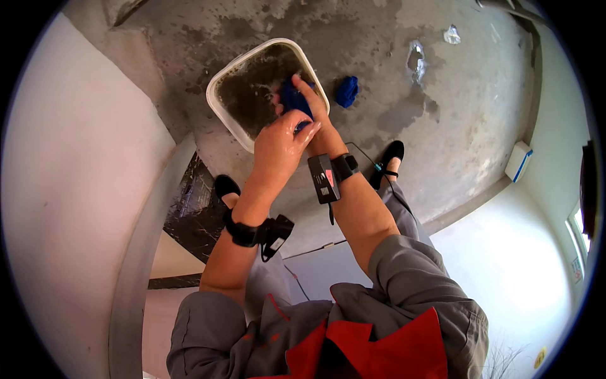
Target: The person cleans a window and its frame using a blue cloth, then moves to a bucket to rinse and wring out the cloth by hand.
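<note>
A wet blue cloth (294,97) is bunched in my right hand (312,100), over the murky water of a white plastic bucket (222,110). The fingers of that hand curl beneath the cloth, with the thumb up along its far side. My left hand (280,137) pinches the near end of the same cloth, close to the right wrist, and its skin looks wet. Both hands are above the bucket's near right rim. Beside the bucket, on the right, a second crumpled blue cloth (347,92) lies on the concrete floor (454,109).
Wet patches and a small puddle (416,61) mark the floor. At left rises a white wall (80,156). Black boxes are strapped to both wrists, and a thin cable (395,192) runs past my right leg. A white box (518,162) sits by the right wall.
</note>
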Demonstrator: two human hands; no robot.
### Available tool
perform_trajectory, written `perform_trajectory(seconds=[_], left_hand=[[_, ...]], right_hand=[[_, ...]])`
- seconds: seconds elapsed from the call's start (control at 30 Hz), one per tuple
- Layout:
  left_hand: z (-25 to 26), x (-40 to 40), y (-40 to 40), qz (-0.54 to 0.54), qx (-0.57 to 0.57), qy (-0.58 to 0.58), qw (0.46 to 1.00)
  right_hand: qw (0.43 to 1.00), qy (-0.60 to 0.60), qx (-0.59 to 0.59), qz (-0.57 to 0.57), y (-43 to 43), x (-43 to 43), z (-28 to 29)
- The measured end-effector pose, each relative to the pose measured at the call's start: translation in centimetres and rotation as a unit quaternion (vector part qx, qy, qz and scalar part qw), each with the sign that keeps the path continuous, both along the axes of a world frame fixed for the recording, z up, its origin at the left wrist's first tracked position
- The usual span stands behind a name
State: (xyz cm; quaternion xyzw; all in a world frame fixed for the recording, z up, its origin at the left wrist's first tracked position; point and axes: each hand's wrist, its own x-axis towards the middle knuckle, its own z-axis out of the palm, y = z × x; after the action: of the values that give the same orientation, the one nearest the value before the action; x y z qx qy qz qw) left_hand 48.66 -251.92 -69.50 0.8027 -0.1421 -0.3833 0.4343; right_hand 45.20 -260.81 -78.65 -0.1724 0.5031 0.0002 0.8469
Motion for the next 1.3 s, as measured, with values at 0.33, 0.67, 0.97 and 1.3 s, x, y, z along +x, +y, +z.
perform_trajectory(seconds=[0.33,0.67,0.97,1.3], left_hand=[[-8.0,7.4,2.1,0.022,0.108,-0.291,0.95],[-10.5,2.4,2.9,-0.257,0.17,-0.397,0.865],[-1.6,0.5,0.7,-0.108,0.061,-0.182,0.975],[-0.8,2.2,-1.3,0.066,0.024,-0.129,0.989]], right_hand=[[0.988,0.075,-0.115,0.076,2.8,1.1,4.3],[0.995,0.014,-0.103,0.005,3.0,-1.1,3.7],[0.985,-0.027,0.16,-0.055,0.9,0.0,0.4],[0.976,-0.103,0.173,-0.085,2.1,0.8,-0.4]])
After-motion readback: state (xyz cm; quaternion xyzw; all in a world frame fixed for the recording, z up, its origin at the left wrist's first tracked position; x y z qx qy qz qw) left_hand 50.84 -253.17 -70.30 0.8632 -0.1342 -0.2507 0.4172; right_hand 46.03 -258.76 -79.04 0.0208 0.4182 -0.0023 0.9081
